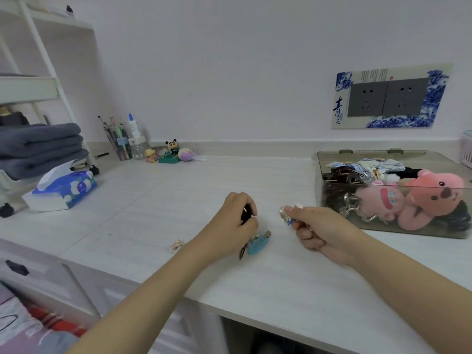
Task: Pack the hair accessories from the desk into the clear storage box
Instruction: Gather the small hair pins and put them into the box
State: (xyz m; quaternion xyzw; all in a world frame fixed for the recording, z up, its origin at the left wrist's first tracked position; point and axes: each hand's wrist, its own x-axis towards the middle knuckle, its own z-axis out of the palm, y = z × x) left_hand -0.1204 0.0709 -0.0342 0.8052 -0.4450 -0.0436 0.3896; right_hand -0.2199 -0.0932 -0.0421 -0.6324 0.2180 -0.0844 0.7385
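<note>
The clear storage box [319, 175] stands open at the right of the desk, holding pink plush accessories [434, 198], clips and dark hair ties. My left hand [235, 223] is closed around a dark hair clip [245, 213] at mid-desk, and the clip's thin end pokes out below the palm. A teal hair clip [258, 244] lies on the desk right under that hand. My right hand [316, 231], just left of the box, pinches a small clear and blue hair clip [287, 217]. A small pinkish clip [176, 245] lies alone to the left.
A tissue pack [61, 190] sits at the left near a white shelf cart with folded grey towels [40, 146]. A pen holder [120, 144], a bottle and small figurines [168, 152] stand along the back wall. The desk's front edge runs diagonally below my arms.
</note>
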